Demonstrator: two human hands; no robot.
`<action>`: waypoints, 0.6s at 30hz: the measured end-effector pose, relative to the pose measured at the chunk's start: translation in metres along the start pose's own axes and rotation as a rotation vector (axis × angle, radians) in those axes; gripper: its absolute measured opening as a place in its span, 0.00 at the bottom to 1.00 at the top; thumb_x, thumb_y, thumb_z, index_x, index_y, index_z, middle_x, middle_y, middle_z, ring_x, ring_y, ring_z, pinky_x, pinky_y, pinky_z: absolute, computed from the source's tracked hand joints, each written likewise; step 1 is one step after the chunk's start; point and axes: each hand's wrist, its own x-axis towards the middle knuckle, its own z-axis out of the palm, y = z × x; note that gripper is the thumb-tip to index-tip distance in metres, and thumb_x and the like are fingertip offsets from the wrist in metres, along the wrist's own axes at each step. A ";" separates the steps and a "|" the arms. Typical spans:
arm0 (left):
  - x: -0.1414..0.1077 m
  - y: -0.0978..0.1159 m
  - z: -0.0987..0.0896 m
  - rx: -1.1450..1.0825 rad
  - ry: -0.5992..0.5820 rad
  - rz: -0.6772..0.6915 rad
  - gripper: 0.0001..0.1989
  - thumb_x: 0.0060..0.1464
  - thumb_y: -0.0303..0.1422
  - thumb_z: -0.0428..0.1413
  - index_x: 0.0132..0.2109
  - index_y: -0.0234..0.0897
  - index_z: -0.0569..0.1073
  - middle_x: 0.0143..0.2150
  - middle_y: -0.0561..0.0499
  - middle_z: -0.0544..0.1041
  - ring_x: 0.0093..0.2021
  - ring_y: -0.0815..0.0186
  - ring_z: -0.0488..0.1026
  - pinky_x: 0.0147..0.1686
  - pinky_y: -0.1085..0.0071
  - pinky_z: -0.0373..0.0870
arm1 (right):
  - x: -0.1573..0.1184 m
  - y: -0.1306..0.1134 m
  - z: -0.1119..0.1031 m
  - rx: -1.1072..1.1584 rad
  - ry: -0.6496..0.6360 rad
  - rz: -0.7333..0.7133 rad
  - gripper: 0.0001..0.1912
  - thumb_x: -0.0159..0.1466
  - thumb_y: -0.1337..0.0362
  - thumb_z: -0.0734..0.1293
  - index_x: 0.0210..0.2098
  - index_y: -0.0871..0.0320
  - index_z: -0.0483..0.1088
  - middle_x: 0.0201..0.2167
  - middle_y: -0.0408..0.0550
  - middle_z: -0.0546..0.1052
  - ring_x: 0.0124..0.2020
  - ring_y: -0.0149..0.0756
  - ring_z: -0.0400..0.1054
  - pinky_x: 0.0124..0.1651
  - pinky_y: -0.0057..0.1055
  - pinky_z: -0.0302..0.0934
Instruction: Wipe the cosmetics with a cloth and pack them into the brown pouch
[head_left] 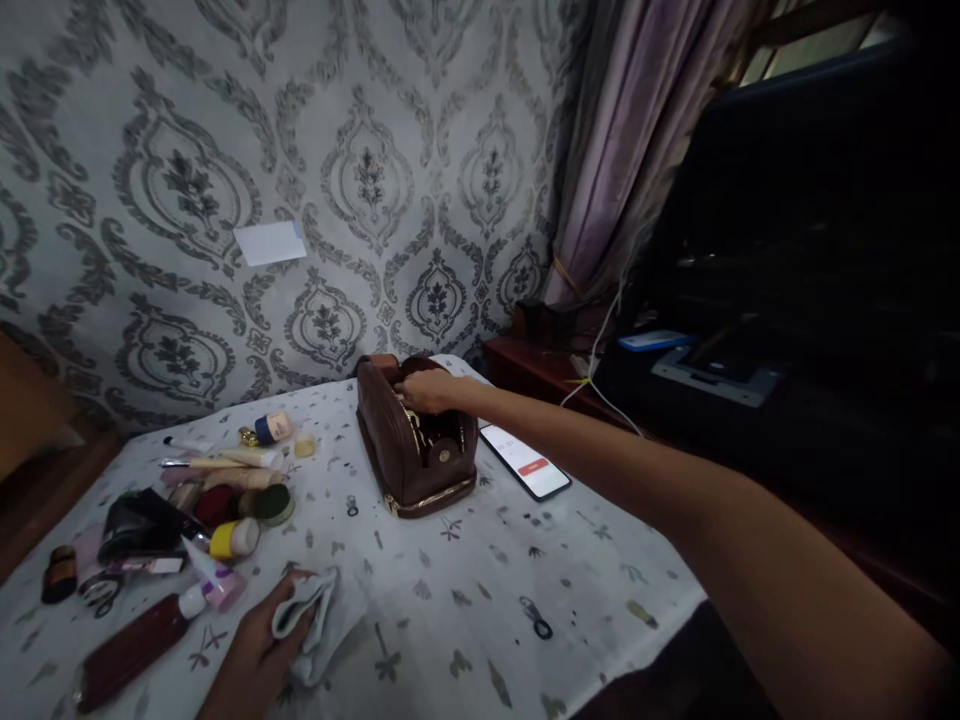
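A brown leather-look cosmetic bag (382, 430) with gold zips stands unzipped on the cloth-covered table. My right hand (431, 390) reaches into its top opening, fingers curled; the fingertips and whatever they hold are hidden. Close to the table's front, my left hand (266, 630) grips a crumpled pale cloth (311, 620), pinched between thumb and fingers. Left of the bag lies a spread of cosmetics: a dark red bottle (135, 650), a white and purple tube (214, 575), a yellow-banded container (234, 538), a green-lidded jar (275, 504) and several brushes (202, 463).
A lit phone (529, 463) lies just right of the bag, under my right forearm. White cables (600, 350) hang beside a dark red wooden surface (525, 365). A large black object (765, 240) stands at the right. Behind the table rises a patterned wall (300, 130) with a paper (270, 243) on it.
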 end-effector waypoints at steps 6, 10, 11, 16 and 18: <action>0.004 -0.006 -0.002 0.031 0.006 0.036 0.22 0.48 0.48 0.62 0.45 0.38 0.81 0.44 0.47 0.83 0.46 0.55 0.80 0.46 0.69 0.78 | -0.032 0.018 -0.016 -0.032 0.028 0.020 0.16 0.65 0.63 0.63 0.48 0.64 0.75 0.49 0.61 0.78 0.50 0.46 0.73 0.43 0.32 0.65; 0.004 -0.002 -0.004 0.041 -0.078 0.086 0.20 0.54 0.47 0.58 0.47 0.39 0.80 0.42 0.49 0.83 0.40 0.60 0.80 0.40 0.73 0.77 | -0.036 0.018 -0.008 -0.139 -0.049 -0.053 0.15 0.59 0.65 0.67 0.44 0.65 0.77 0.44 0.61 0.79 0.48 0.48 0.74 0.46 0.35 0.64; 0.004 -0.001 -0.004 0.044 -0.075 0.089 0.19 0.54 0.47 0.58 0.46 0.39 0.80 0.41 0.49 0.83 0.39 0.60 0.80 0.40 0.74 0.77 | -0.034 0.017 -0.005 -0.157 -0.047 -0.079 0.15 0.59 0.65 0.68 0.44 0.65 0.77 0.43 0.60 0.80 0.48 0.49 0.73 0.48 0.36 0.64; 0.005 -0.002 -0.005 0.023 -0.068 0.034 0.21 0.50 0.49 0.61 0.45 0.40 0.81 0.41 0.49 0.83 0.41 0.57 0.80 0.40 0.72 0.78 | -0.022 0.014 0.002 -0.157 0.042 -0.065 0.14 0.64 0.66 0.64 0.46 0.66 0.75 0.48 0.61 0.78 0.50 0.49 0.72 0.48 0.36 0.63; 0.006 -0.007 -0.006 0.000 -0.030 -0.017 0.23 0.47 0.51 0.63 0.44 0.40 0.82 0.44 0.49 0.83 0.45 0.55 0.79 0.45 0.69 0.78 | -0.019 0.014 0.001 -0.151 0.069 -0.057 0.14 0.66 0.67 0.62 0.47 0.66 0.74 0.49 0.61 0.77 0.51 0.48 0.71 0.47 0.35 0.63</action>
